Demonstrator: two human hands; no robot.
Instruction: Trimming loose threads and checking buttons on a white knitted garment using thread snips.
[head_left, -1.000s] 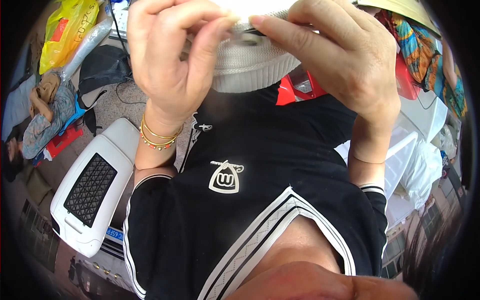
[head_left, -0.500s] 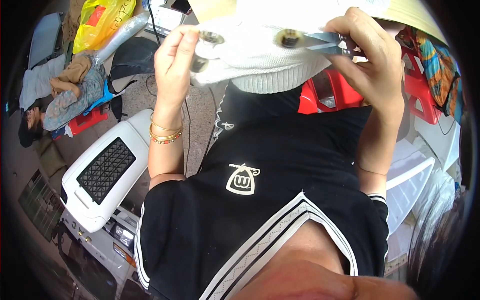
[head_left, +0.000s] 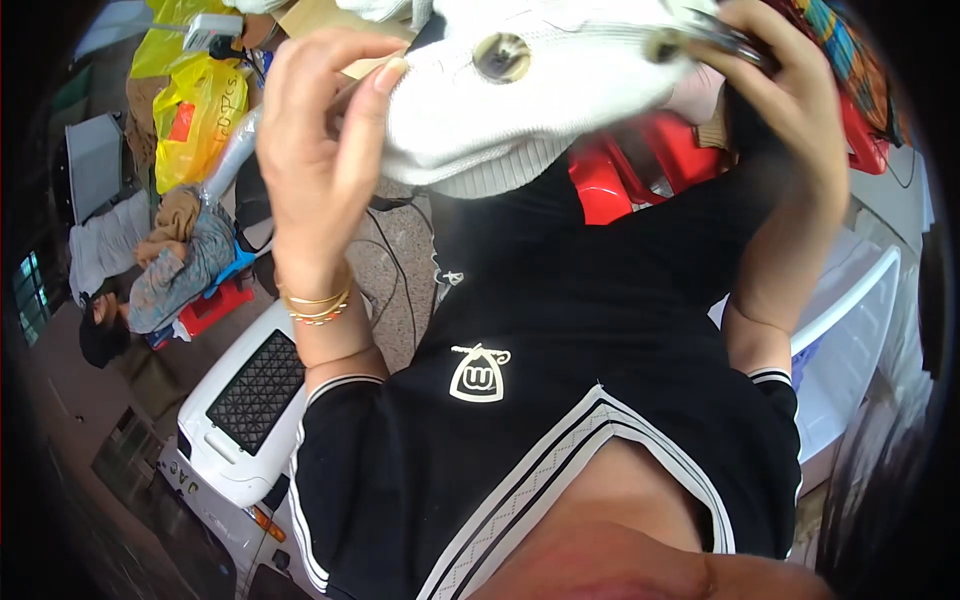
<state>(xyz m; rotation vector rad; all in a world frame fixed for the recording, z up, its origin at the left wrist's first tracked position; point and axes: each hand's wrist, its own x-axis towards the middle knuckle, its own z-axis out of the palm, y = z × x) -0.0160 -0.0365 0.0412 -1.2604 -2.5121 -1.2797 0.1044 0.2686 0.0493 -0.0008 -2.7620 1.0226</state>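
A white knitted garment (head_left: pixel 450 130) with a ribbed edge is held up across the top of the view. Large dark-and-cream buttons sit on it; one button (head_left: pixel 502 58) is plain to see, and a blurred button (head_left: pixel 662 45) lies farther right. My left hand (head_left: pixel 325 150) pinches the garment's left end between thumb and fingers. In my right hand (head_left: pixel 795 85) is a pair of metal thread snips (head_left: pixel 725 38), closed in my grip at the garment's right end. The snips' blades are smeared by motion and partly cut off by the top edge, so whether they touch the cloth is unclear.
Red plastic stools (head_left: pixel 610 185) stand below the garment. At the left a person (head_left: pixel 190 265) sits near a yellow plastic bag (head_left: pixel 200 120). A white vehicle (head_left: pixel 240 430) is at the lower left, and a white plastic tub (head_left: pixel 850 320) at the right. Dark cords (head_left: pixel 395 265) trail over the floor.
The garment has shifted and turned in my hands. My left hand has come down and left, nearer to me; my right hand, with the snips, has moved right.
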